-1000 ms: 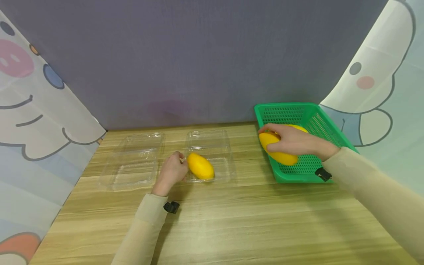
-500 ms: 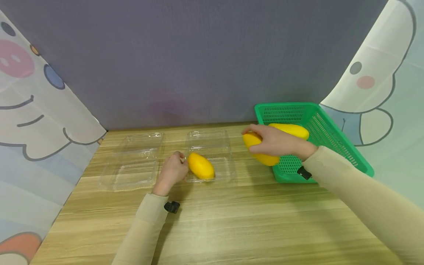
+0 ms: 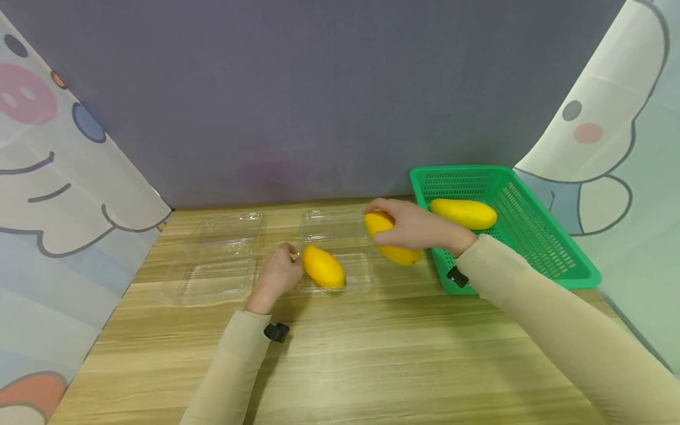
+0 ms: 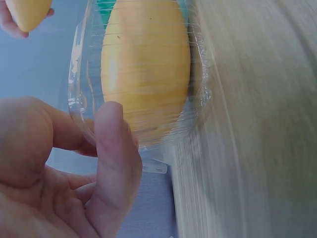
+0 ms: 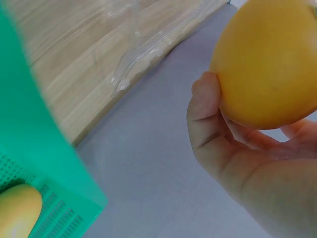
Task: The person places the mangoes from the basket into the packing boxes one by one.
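Note:
My right hand (image 3: 406, 224) grips a yellow mango (image 3: 401, 255) above the table, between the green basket and the right-hand clear plastic clamshell box (image 3: 358, 273). In the right wrist view the thumb and fingers wrap the lower end of this mango (image 5: 270, 64). A second mango (image 3: 323, 267) lies slantwise in the front half of that box. My left hand (image 3: 277, 273) pinches the box's left side, and in the left wrist view thumb and fingers (image 4: 116, 148) hold its wall right by the mango inside (image 4: 146, 64).
A green perforated basket (image 3: 576, 248) stands at the right with a yellow mango (image 3: 463, 213) in it. At the left another open clear clamshell box (image 3: 218, 277) lies on the wooden table (image 3: 340, 360). A grey panel (image 3: 287, 106) rises behind the table's back edge.
My right hand has carried its mango leftward, out from over the basket to near the right-hand box; the mango in the basket now shows whole. The left hand stays in place.

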Motion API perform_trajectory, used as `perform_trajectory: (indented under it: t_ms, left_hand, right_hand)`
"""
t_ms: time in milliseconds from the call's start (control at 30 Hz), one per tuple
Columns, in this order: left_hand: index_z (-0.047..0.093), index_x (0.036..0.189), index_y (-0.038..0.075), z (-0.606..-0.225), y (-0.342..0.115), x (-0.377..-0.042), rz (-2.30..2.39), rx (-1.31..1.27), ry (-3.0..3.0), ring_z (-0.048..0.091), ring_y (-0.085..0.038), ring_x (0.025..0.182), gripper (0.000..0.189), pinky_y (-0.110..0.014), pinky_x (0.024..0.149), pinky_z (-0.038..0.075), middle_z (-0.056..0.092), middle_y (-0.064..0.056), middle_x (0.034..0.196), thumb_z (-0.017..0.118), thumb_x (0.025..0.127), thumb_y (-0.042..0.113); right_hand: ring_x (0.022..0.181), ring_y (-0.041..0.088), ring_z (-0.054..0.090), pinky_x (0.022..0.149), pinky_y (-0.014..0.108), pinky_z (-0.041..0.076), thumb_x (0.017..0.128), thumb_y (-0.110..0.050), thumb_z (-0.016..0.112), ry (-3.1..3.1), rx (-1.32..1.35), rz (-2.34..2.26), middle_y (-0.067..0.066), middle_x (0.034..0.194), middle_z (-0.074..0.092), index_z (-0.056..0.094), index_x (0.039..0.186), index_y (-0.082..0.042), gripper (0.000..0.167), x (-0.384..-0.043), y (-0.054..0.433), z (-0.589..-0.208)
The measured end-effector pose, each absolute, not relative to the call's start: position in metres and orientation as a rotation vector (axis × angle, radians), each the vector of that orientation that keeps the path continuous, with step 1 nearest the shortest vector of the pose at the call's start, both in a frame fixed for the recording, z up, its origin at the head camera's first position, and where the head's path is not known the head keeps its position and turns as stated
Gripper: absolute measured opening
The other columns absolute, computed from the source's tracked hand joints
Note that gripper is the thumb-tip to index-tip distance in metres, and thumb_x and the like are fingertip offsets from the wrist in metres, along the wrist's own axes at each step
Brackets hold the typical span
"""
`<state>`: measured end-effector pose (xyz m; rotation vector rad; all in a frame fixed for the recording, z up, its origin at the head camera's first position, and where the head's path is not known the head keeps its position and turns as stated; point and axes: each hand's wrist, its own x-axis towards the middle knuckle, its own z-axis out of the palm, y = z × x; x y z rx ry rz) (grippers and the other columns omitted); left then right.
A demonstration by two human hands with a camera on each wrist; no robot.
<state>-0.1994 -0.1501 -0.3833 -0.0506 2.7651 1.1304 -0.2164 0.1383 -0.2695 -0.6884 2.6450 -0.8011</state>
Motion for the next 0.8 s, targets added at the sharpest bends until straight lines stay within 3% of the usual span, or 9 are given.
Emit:
perform_trajectory:
  t_ms: [100,267,600,800]
  left_hand:
    - [0.047,0.139,-0.006,-0.383,-0.15,-0.199,1.122,-0.051,2.766,0.068,-0.02,0.056,0.042,-0.032,0.057,0.051,0.07,-0.012,0.082,0.047,0.104,0.016]
    - [0.048,0.138,-0.007,-0.383,-0.149,-0.199,1.134,-0.048,2.778,0.067,-0.018,0.056,0.042,-0.032,0.056,0.052,0.069,-0.017,0.098,0.047,0.102,0.015]
    - [0.049,0.137,-0.007,-0.386,-0.149,-0.198,1.147,-0.046,2.775,0.066,-0.018,0.054,0.041,-0.032,0.053,0.052,0.068,-0.013,0.086,0.048,0.102,0.014]
    - [0.048,0.137,-0.006,-0.384,-0.148,-0.198,1.139,-0.054,2.777,0.067,-0.018,0.056,0.041,-0.033,0.056,0.053,0.07,-0.015,0.094,0.047,0.103,0.015]
  right_hand:
    - [0.086,0.023,0.059,0.074,0.038,0.05,0.089,-0.03,0.061,2.643,-0.692,-0.791,0.008,0.126,0.058,0.046,0.148,-0.017,0.062,-0.218,0.129,-0.271]
    - [0.087,0.023,0.057,0.075,0.039,0.048,0.086,-0.031,0.06,2.656,-0.73,-0.748,0.009,0.119,0.058,0.047,0.147,-0.015,0.065,-0.221,0.112,-0.278]
    - [0.109,0.028,0.054,0.09,0.047,0.047,0.087,-0.033,0.064,2.665,-0.776,-0.643,0.01,0.124,0.056,0.049,0.148,-0.014,0.065,-0.221,0.086,-0.299]
    - [0.109,0.028,0.056,0.092,0.049,0.049,0.089,-0.037,0.068,2.649,-0.717,-0.622,0.014,0.134,0.051,0.047,0.151,-0.017,0.068,-0.222,0.077,-0.311]
